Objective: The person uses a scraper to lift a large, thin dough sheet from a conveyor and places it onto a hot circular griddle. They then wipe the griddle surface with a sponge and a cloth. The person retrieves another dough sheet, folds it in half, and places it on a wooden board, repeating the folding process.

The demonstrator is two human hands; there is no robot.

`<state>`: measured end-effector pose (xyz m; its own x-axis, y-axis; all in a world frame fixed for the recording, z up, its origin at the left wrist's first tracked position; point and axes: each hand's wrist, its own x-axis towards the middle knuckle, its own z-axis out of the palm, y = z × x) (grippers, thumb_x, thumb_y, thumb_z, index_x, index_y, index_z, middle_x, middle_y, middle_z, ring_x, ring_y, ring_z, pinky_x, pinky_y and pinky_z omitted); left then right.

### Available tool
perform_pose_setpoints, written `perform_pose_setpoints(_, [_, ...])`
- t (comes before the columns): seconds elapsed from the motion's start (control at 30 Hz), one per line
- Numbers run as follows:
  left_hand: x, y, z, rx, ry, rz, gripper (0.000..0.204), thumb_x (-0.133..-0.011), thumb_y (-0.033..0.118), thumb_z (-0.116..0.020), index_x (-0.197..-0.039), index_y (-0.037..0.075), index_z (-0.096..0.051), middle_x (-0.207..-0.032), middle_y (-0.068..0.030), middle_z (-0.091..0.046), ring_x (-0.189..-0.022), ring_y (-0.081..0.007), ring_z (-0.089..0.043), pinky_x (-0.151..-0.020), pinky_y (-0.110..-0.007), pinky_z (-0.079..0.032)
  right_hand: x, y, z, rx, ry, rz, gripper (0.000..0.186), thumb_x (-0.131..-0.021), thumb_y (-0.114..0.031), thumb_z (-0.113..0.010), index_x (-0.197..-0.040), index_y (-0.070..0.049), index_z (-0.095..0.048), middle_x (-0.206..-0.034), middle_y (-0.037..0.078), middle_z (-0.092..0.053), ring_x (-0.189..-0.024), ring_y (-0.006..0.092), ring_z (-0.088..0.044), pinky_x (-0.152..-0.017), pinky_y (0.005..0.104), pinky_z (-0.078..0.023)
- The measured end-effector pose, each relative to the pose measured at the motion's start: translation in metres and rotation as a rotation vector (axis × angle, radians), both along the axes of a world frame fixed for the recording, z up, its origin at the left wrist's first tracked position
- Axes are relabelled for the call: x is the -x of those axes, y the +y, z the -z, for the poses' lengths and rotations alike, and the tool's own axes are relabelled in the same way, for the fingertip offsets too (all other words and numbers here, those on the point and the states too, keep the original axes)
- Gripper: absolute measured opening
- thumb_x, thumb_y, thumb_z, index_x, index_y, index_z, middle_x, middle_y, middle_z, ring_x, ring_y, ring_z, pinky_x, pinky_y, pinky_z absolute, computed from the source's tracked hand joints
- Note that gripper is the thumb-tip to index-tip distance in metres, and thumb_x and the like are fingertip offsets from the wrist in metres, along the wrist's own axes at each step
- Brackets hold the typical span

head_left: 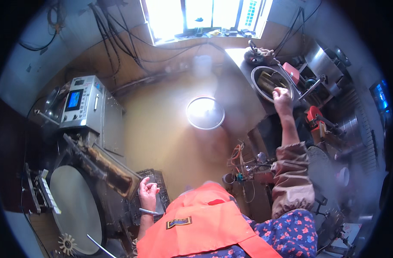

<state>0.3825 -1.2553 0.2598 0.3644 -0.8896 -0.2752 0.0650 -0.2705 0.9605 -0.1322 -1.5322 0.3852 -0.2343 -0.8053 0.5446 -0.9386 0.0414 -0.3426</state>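
Note:
My right hand (pixel 281 95), fingers curled closed, is at the near rim of a steel bowl (pixel 259 89) on the right-hand counter; what it grips is unclear. Long olive-brown pieces (pixel 267 81) lie in the bowl. At lower left, my left hand (pixel 148 191) has loosely bent, separated fingers beside the end of a long metal-framed bar with a browned surface (pixel 114 170), above a dark mesh crate (pixel 157 189). I see nothing held in it.
A machine with a blue screen (pixel 86 103) and a large round plate (pixel 74 206) stand left. A round lid (pixel 205 112) lies on the floor. Tubed fittings (pixel 239 167), a red device (pixel 315 118) and a counter (pixel 244 64) crowd the right side.

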Motion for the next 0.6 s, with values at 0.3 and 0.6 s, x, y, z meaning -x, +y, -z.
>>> perform_pose_setpoints(0.3, [-0.019, -0.1, 0.012, -0.029, -0.056, -0.126, 0.037, -0.087, 0.001, -0.056, -0.122, 0.003, -0.044, -0.084, -0.0032, -0.057, -0.067, -0.0083, -0.056, -0.062, -0.022, -0.05, 0.144, -0.152, 0.053, -0.395, 0.335, 0.154, 0.061, -0.079, -0.016, -0.062, -0.134, -0.006, -0.039, -0.136, 0.016, -0.04, -0.126, 0.0321, -0.036, -0.106, 0.039, -0.03])
perform_pose_setpoints(0.6, [0.003, -0.211, -0.003, -0.123, -0.118, -0.172, 0.038, -0.087, 0.003, -0.056, -0.123, 0.001, -0.043, -0.083, -0.0037, -0.058, -0.068, -0.0088, -0.057, -0.061, -0.022, -0.05, 0.154, -0.218, 0.04, -0.743, 0.3, 0.185, 0.049, -0.064, -0.019, -0.08, -0.107, -0.012, -0.056, -0.112, 0.011, -0.054, -0.112, 0.0292, -0.05, -0.09, 0.0384, -0.045])
